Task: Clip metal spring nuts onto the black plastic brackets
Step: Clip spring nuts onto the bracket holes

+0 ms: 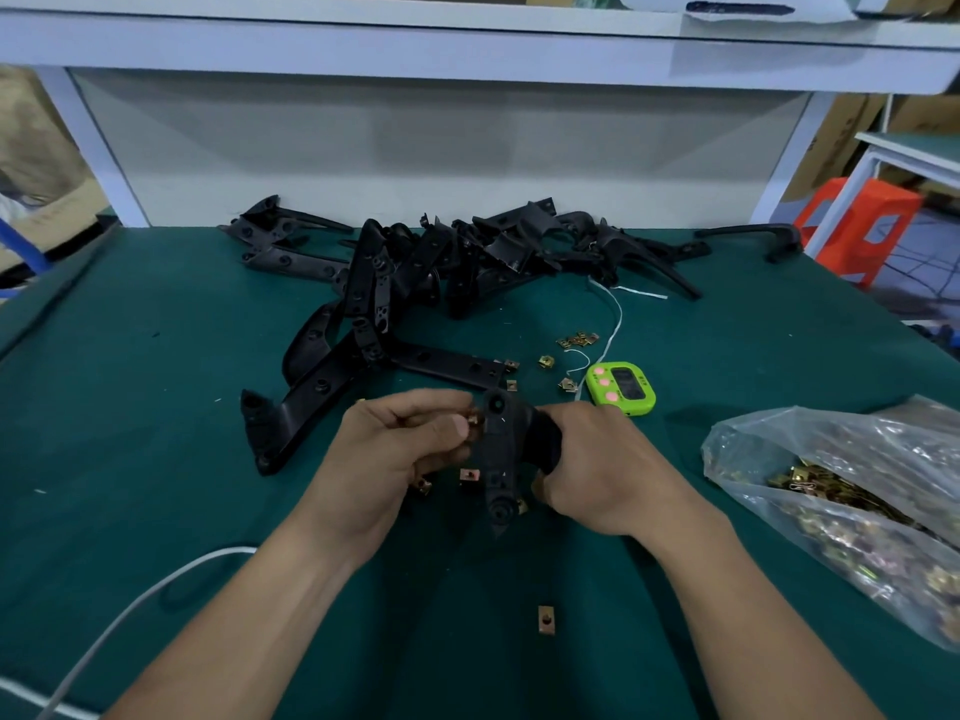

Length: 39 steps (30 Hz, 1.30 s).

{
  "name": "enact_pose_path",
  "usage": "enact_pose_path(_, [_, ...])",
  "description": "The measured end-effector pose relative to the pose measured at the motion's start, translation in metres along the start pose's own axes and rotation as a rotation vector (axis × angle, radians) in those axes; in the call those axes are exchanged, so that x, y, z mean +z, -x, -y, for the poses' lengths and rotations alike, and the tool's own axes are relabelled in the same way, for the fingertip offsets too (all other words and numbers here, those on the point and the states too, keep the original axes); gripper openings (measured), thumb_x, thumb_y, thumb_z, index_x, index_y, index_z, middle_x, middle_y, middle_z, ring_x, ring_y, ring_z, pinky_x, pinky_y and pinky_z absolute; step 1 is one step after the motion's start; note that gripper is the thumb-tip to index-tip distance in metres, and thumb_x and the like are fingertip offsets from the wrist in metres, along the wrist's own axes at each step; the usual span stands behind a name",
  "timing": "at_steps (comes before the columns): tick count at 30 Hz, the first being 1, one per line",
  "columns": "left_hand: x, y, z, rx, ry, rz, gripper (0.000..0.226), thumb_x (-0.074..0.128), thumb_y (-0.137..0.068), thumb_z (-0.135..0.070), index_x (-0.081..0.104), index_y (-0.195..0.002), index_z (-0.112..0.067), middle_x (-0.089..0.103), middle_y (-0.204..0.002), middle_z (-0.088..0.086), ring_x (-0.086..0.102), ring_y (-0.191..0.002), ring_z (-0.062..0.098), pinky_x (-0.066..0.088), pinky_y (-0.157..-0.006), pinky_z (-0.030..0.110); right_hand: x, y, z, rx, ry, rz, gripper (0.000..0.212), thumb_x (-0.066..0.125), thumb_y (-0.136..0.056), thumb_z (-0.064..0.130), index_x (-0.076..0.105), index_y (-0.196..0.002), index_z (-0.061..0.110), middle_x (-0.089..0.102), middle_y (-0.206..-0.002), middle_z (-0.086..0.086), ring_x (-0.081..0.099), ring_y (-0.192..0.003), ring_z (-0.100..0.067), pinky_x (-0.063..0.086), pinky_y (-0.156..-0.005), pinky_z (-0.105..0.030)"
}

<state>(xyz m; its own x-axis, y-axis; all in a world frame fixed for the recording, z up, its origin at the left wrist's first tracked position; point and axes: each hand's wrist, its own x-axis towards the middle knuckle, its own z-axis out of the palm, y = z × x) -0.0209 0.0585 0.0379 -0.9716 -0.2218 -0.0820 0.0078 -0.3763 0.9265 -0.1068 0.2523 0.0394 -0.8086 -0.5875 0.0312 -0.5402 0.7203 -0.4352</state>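
My right hand (597,470) grips a black plastic bracket (501,459) held upright above the green mat. My left hand (410,444) pinches a brass-coloured spring nut (474,421) against the bracket's left edge. Two more nuts (469,478) sit on the bracket's lower left side, and one shows at its lower right (522,506). A heap of black brackets (441,262) lies beyond my hands. One loose nut (545,619) lies on the mat between my forearms.
A clear plastic bag of spring nuts (852,506) lies at the right. A green timer (621,389) sits just beyond my right hand, with several loose nuts (576,340) and a white string near it. A white cable (130,610) crosses the mat's left front.
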Motion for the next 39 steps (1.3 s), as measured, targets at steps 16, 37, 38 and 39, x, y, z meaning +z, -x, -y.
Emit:
enact_pose_path(16, [0.000,0.003,-0.006,-0.176,-0.109,0.101,0.032,0.077,-0.071,0.000,0.081,-0.101,-0.010,0.076,-0.098,0.021,0.074,-0.078,0.022,0.059,-0.065,0.024,0.001,0.003,0.007,0.031,0.102,0.025,0.013,0.059,-0.068,0.013,0.049,-0.062,0.021,0.055,-0.057,0.000,0.053,-0.054,-0.022,0.032,-0.045,-0.027])
enact_pose_path(37, [0.002,0.004,0.001,-0.183,-0.151,0.111,0.041,0.081,-0.065,-0.012,0.079,-0.105,-0.013,0.077,-0.096,0.016,0.074,-0.084,0.020,0.059,-0.071,0.024,0.000,0.003,0.003,0.091,0.172,0.071,0.009,0.059,-0.068,0.012,0.053,-0.071,0.018,0.057,-0.069,-0.003,0.055,-0.062,-0.023,0.032,-0.046,-0.028])
enact_pose_path(38, [0.002,0.005,0.001,-0.187,-0.157,0.129,0.040,0.081,-0.065,-0.013,0.080,-0.104,-0.016,0.078,-0.096,0.015,0.074,-0.084,0.019,0.058,-0.071,0.023,0.001,0.003,0.004,0.081,0.182,0.073,0.009,0.059,-0.067,0.012,0.052,-0.070,0.018,0.056,-0.067,-0.003,0.054,-0.061,-0.023,0.031,-0.045,-0.028])
enact_pose_path(39, [0.002,0.006,0.001,-0.188,-0.156,0.144,0.040,0.082,-0.065,-0.014,0.080,-0.105,-0.017,0.078,-0.098,0.016,0.074,-0.085,0.019,0.058,-0.071,0.023,0.002,0.003,0.004,0.075,0.189,0.075,0.010,0.058,-0.066,0.012,0.052,-0.070,0.018,0.056,-0.067,-0.003,0.054,-0.061,-0.024,0.030,-0.045,-0.028])
